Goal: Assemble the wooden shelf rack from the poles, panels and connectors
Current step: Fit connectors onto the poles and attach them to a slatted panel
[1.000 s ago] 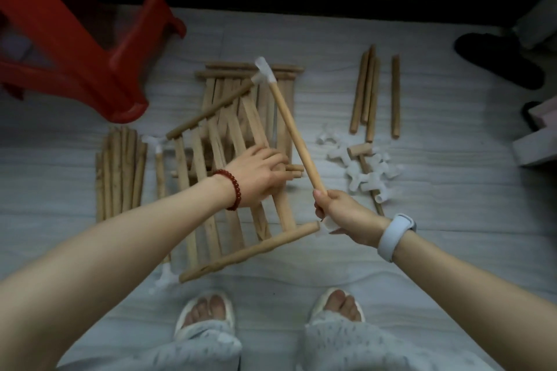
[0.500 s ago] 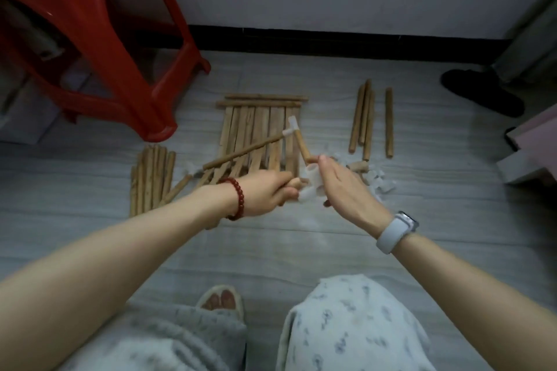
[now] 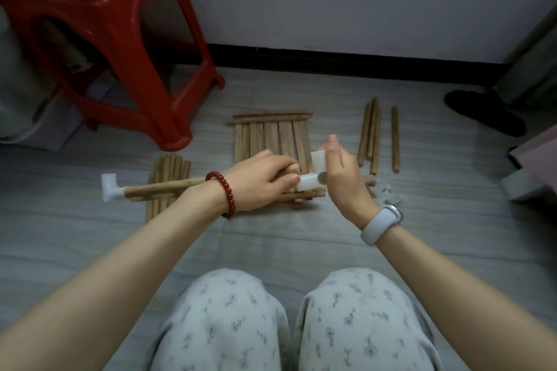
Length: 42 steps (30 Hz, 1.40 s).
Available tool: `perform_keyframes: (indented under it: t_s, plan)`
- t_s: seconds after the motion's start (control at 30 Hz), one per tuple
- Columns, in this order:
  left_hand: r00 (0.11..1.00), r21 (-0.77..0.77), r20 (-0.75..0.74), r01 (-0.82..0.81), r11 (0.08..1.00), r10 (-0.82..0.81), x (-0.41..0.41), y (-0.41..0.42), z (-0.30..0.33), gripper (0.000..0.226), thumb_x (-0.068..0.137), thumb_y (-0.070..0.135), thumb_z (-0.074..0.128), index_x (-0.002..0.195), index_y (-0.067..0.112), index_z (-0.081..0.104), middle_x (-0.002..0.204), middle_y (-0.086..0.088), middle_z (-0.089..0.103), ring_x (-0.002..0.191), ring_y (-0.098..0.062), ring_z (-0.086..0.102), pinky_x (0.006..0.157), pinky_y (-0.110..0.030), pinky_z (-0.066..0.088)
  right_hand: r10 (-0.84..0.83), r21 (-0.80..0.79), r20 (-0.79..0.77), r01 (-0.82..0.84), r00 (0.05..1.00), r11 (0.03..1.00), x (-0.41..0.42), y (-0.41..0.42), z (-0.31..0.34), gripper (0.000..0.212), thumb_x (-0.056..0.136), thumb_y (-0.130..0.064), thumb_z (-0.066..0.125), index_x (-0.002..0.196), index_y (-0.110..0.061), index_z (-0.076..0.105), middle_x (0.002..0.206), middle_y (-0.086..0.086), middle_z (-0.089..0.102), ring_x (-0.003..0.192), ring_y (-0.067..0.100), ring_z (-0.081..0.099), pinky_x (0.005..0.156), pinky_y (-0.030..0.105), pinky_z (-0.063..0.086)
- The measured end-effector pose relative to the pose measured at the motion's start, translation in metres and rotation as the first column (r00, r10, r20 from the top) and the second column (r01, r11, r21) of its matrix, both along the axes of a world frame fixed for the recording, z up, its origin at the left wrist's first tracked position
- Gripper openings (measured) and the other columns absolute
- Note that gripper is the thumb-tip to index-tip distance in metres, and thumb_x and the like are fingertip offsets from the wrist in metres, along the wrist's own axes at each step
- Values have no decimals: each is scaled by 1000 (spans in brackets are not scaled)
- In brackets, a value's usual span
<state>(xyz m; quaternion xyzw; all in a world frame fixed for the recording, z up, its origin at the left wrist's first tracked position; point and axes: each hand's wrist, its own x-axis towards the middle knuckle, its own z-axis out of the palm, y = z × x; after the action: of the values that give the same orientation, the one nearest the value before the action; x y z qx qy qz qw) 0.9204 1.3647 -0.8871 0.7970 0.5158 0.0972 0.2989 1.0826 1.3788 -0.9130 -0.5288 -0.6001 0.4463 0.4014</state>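
My left hand (image 3: 261,181) grips the near end of a wooden pole (image 3: 164,186) that runs level to the left and carries a white corner connector (image 3: 108,191) at its far end. My right hand (image 3: 342,173) holds another white connector (image 3: 313,173) right at the pole end in my left fingers. A slatted wooden panel (image 3: 272,137) lies flat on the floor behind both hands. Part of the held frame's other poles (image 3: 304,195) shows under my hands.
A bundle of poles (image 3: 164,173) lies on the floor at the left and several poles (image 3: 375,135) at the right. Loose white connectors (image 3: 385,191) sit by my right wrist. A red plastic stool (image 3: 111,39) stands back left. A dark slipper (image 3: 485,113) lies far right.
The frame has swung from tilted and raised to level, with its pole now pointing left. My right hand left the pole and now holds the connector at its end. The camera tilted up.
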Motion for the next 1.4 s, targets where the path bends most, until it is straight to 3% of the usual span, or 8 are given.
perform_keyframes:
  t_s: [0.17, 0.4, 0.6, 0.87, 0.93, 1.07, 1.23, 1.4]
  plan:
    - [998, 79, -37, 56, 995, -53, 4, -3, 14, 42, 87, 52, 46, 110, 19, 56, 85, 9, 56, 85, -6, 37, 73, -26, 35, 13, 6, -24, -13, 1000, 1000, 4, -11, 18, 45, 83, -57, 43, 68, -15, 46, 66, 5, 46, 61, 20, 45, 59, 38, 37]
    - [989, 191, -96, 126, 974, -109, 29, -3, 48, 62, 73, 70, 26, 93, 21, 56, 75, 7, 55, 76, -13, 49, 67, -30, 42, 30, -39, -151, -36, 988, 999, 28, -16, 40, 36, 97, -36, 45, 68, -15, 43, 49, -9, 49, 48, 8, 49, 49, 25, 41]
    - [966, -24, -151, 208, 978, -209, 59, 0, 17, 29, 89, 56, 43, 75, 31, 39, 72, 8, 50, 62, -6, 47, 54, -21, 33, -27, -175, 6, 28, 1000, 984, 51, -20, 6, 36, 98, -38, 39, 72, -14, 46, 65, 1, 43, 62, 15, 42, 61, 31, 35]
    - [928, -71, -322, 173, 982, -187, 97, -5, -38, 63, 85, 67, 37, 120, 17, 51, 98, 1, 63, 90, -19, 59, 76, -35, 49, -131, -440, 76, 151, 988, 885, 80, -21, -36, 26, 93, -12, 39, 70, -12, 51, 66, 5, 51, 63, 20, 49, 55, 27, 39]
    - [936, -24, -310, 167, 986, -166, 99, -11, -44, 66, 83, 70, 37, 123, 20, 51, 93, 5, 62, 86, -16, 59, 70, -31, 47, -94, -421, 168, 158, 981, 893, 83, -22, -34, 29, 91, -11, 39, 67, -13, 55, 63, 2, 54, 61, 15, 51, 55, 26, 40]
    - [952, 140, -290, 140, 980, -94, 100, -23, -44, 44, 81, 72, 36, 83, 30, 50, 70, 14, 45, 72, -12, 50, 57, -26, 35, -191, -369, 174, 243, 966, 897, 80, -26, -35, 24, 92, -11, 40, 81, -14, 61, 61, -1, 54, 59, 12, 51, 56, 26, 41]
    - [976, 343, -206, 10, 939, 65, 102, -44, -55, 45, 88, 64, 32, 67, 29, 51, 70, 8, 59, 70, -15, 57, 59, -30, 45, -242, -336, 162, 284, 957, 898, 78, -28, -36, 27, 92, -10, 38, 74, -22, 56, 61, 0, 52, 57, 12, 48, 55, 25, 39]
    - [963, 146, -270, 31, 989, 10, 101, -35, -52, 46, 81, 73, 33, 86, 33, 57, 77, 9, 60, 72, -14, 56, 62, -28, 41, -220, -268, 239, 282, 946, 921, 77, -37, -39, 30, 90, -8, 38, 70, -22, 54, 60, -1, 50, 57, 11, 47, 55, 26, 38]
